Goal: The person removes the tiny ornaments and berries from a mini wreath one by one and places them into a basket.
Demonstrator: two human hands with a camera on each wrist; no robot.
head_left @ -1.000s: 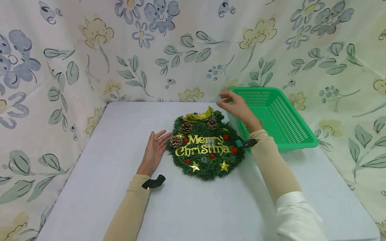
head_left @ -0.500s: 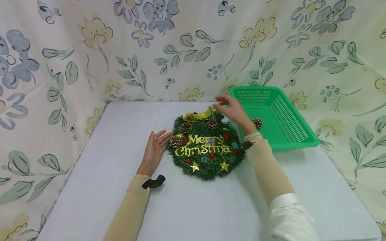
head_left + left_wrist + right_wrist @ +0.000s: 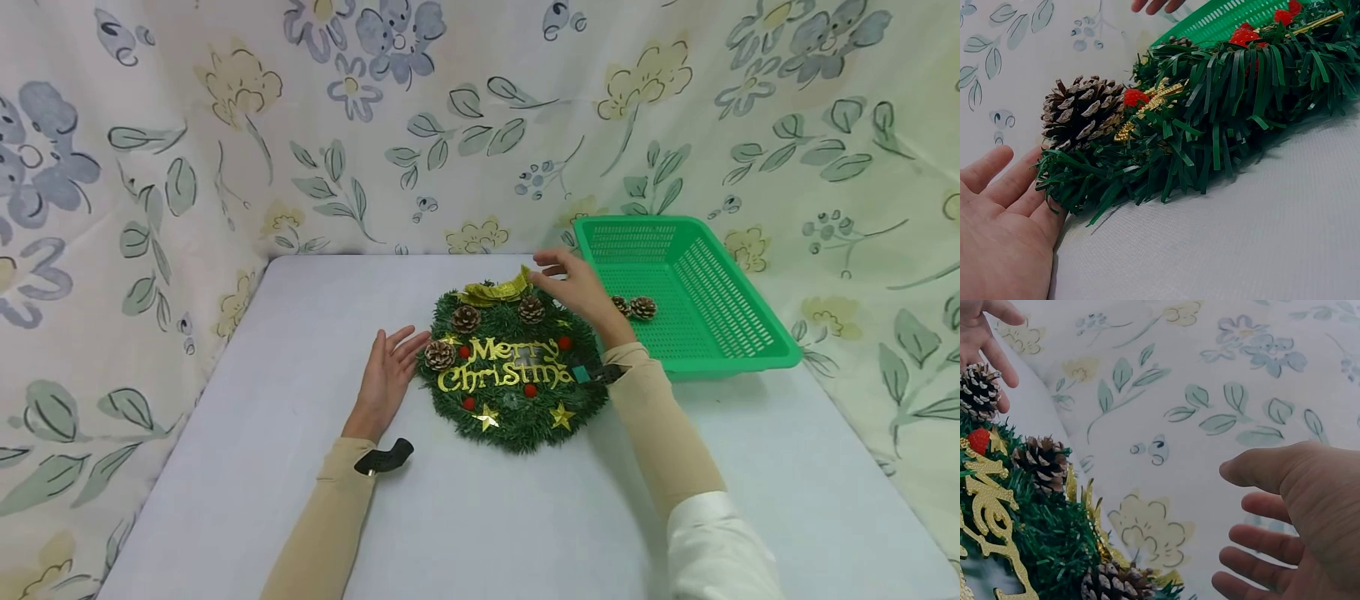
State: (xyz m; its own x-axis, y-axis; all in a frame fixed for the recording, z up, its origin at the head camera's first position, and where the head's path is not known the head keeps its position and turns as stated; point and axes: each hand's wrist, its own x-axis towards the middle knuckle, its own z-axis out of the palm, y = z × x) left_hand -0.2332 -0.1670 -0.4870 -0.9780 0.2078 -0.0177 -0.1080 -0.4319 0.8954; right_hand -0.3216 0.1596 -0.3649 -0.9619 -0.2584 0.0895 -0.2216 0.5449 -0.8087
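A green Christmas wreath (image 3: 517, 429) lies on the table, with gold "Merry Christma" lettering (image 3: 498, 377), red berries, gold stars and a gold ribbon bow (image 3: 495, 292). Pine cones sit at its upper left, among them one pine cone (image 3: 1082, 112) at the left edge. My left hand (image 3: 386, 379) rests beside that edge, palm up, fingers extended; in the left wrist view its fingertips meet the greenery. Over the wreath's upper right hovers my right hand (image 3: 577, 287), fingers loosely bent and holding nothing. The right wrist view shows its thumb and fingers (image 3: 1266, 544) apart.
A green plastic basket (image 3: 750, 312) stands at the back right, close to the wreath. Inside it lie a pine cone (image 3: 643, 307) and another partly hidden by the right arm. White cloth covers the table (image 3: 525, 525); a floral curtain (image 3: 480, 125) hangs behind.
My right hand has moved left and slightly down from the basket side toward the bow, uncovering pine cones in the basket. My left hand and the wreath stay in place.
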